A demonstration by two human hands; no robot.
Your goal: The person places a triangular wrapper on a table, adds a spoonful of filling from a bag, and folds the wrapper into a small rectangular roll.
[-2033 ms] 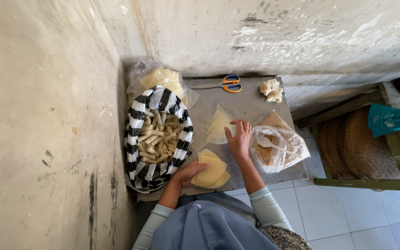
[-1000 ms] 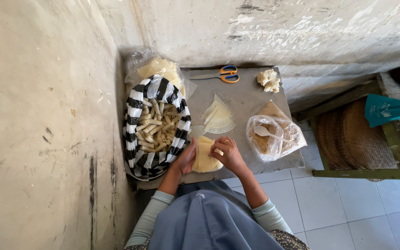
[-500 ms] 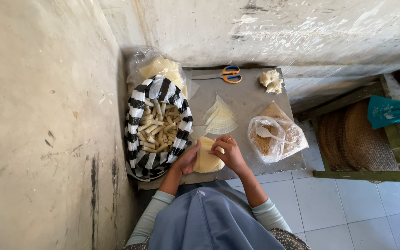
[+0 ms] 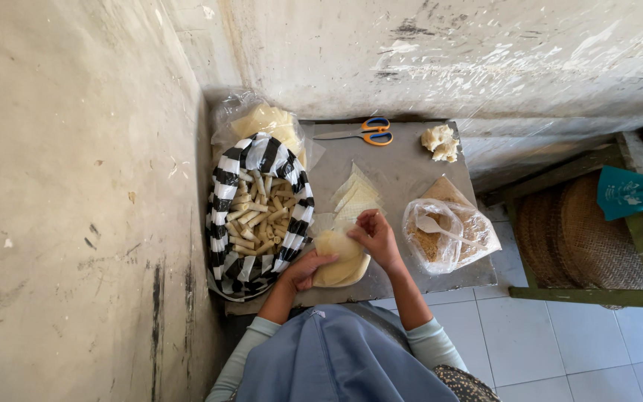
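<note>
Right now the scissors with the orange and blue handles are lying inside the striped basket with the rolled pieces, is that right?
Not quite. The head view shows the scissors lying on the grey table, at its far edge by the wall, apart from the striped basket. The basket holds only the rolled pieces.

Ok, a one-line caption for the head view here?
Both hands, left hand and right hand, on a pale wrapper stack beside a striped basket of rolled pieces.
</note>
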